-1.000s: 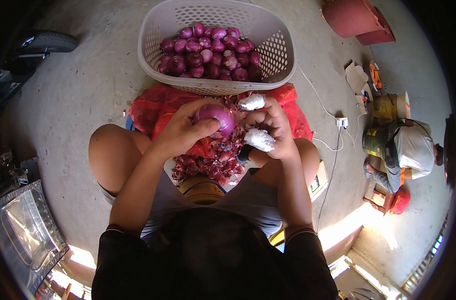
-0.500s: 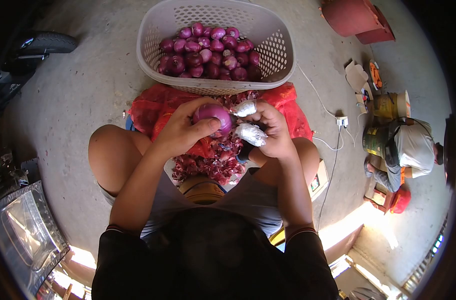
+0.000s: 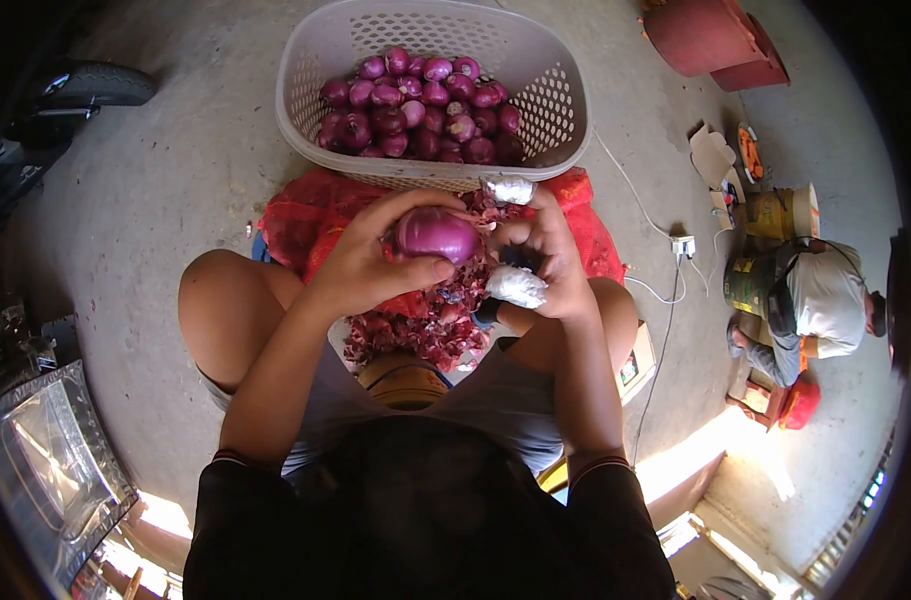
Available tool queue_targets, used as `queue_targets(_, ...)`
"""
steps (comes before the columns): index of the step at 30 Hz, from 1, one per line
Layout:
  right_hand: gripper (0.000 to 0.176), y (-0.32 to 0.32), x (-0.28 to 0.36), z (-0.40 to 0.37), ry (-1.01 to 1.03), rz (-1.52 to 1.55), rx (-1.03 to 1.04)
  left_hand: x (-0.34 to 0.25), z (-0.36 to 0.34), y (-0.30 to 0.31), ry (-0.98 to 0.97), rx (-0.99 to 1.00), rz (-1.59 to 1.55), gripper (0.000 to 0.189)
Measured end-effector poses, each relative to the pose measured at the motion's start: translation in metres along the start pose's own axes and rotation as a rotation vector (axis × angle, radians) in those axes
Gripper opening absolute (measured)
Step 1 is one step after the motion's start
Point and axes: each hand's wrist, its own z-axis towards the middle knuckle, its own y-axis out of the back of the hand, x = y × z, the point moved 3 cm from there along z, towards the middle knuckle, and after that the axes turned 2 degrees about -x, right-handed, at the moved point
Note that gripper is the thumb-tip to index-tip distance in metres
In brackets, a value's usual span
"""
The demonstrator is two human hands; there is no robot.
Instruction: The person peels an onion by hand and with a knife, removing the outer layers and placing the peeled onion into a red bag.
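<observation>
My left hand (image 3: 368, 262) is closed round a large shiny red onion (image 3: 437, 236), thumb on the near side and fingers on the far side. Just right of it, my right hand (image 3: 548, 255) is spread, with thumb and index finger apart and nothing seen between them. Silvery wrapping covers its thumb tip (image 3: 517, 286) and index fingertip (image 3: 510, 190). Under both hands, purple onion skins (image 3: 416, 335) lie heaped on a red mesh sack (image 3: 301, 215). Beyond them a grey plastic basket (image 3: 431, 170) holds many peeled red onions (image 3: 416, 110).
To the right, a power adapter (image 3: 683, 244) with white and dark cables lies on the concrete floor. Farther right another person (image 3: 831, 295) bends beside buckets (image 3: 776, 212). A black tyre (image 3: 96, 84) is at upper left, a red plastic container (image 3: 701, 35) at upper right.
My right thumb and index finger have spread apart and moved slightly away from the onion. The onion has turned and shifted a little right in my left hand.
</observation>
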Motion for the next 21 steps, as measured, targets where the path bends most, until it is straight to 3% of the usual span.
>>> queue_targets(6, 0.062, 0.0015, 0.0014, -0.0025, -0.092, -0.099, 0.058, -0.006, 0.0034, 0.0005, -0.189, 0.022, 0.313, 0.052)
queue_targets(10, 0.05, -0.0025, 0.0044, 0.0004, -0.039, -0.347, 0.059, -0.0058, 0.0023, 0.0008, -0.182, -0.024, 0.342, 0.054)
queue_targets(13, 0.046, -0.0041, 0.0059, 0.0012, -0.12, -0.269, 0.062, -0.0077, 0.0023, 0.0015, -0.181, -0.037, 0.416, 0.055)
queue_targets(16, 0.045, -0.0072, 0.0042, 0.0057, 0.007, -0.154, 0.041, -0.0104, 0.0025, 0.0018, -0.206, -0.036, 0.498, 0.056)
queue_targets(21, 0.037, 0.0, 0.0031, 0.0041, -0.027, -0.334, 0.063, -0.007, 0.002, 0.0004, -0.224, -0.041, 0.571, 0.058)
